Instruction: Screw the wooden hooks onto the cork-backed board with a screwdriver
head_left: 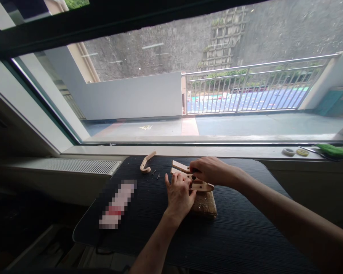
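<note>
Fingers of the right hand [210, 171] curled shut on the wooden hooks [202, 187], left hand [178, 194] fingers spread flat against them, atop a brown block [206, 205] mid-tabletop [240, 228] toward the far edge; spare hook [146, 163] and screws [156, 174] toward the far-left corner.

Two tape rolls [288, 152] on the windowsill [217, 151]

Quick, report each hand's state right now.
Left hand: open, fingers resting on the wooden pieces.
Right hand: closed over the same pieces; what it grips cannot be told.
</note>
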Action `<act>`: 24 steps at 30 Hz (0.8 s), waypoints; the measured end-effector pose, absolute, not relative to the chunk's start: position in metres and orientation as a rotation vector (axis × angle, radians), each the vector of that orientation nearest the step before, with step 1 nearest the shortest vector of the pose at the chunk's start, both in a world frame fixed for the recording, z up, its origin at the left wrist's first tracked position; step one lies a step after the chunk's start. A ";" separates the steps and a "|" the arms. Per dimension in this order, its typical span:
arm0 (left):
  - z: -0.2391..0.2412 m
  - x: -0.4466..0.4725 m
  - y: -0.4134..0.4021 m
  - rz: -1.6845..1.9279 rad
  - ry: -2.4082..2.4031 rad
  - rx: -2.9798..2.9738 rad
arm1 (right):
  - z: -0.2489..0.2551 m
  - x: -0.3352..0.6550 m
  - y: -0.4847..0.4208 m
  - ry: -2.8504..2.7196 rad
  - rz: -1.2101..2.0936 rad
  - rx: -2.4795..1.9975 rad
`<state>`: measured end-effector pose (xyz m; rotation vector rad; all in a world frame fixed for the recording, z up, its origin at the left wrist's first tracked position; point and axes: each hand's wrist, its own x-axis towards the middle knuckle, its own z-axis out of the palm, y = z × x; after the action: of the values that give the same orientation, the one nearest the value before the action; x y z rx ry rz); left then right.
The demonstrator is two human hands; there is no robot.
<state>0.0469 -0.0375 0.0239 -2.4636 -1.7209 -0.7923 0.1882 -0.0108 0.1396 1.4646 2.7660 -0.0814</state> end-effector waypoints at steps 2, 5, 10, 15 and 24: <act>0.023 0.047 -0.037 -0.804 -1.712 -2.462 | 0.138 0.189 -0.010 2.758 -0.084 1.477; 0.022 0.047 -0.037 -0.823 -1.697 -2.464 | 0.137 0.189 -0.010 2.746 -0.077 1.497; 0.022 0.047 -0.038 -0.832 -1.700 -2.454 | 0.140 0.188 -0.013 2.745 -0.060 1.495; 0.021 0.046 -0.037 -0.821 -1.698 -2.471 | 0.147 0.189 -0.018 2.766 -0.056 1.437; 0.020 0.046 -0.036 -0.839 -1.693 -2.468 | 0.137 0.185 -0.010 2.731 -0.024 1.460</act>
<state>0.0459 -0.0364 0.0205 -2.4682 -1.6932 -0.8389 0.1852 -0.0103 0.1367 1.4602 2.7310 -0.0242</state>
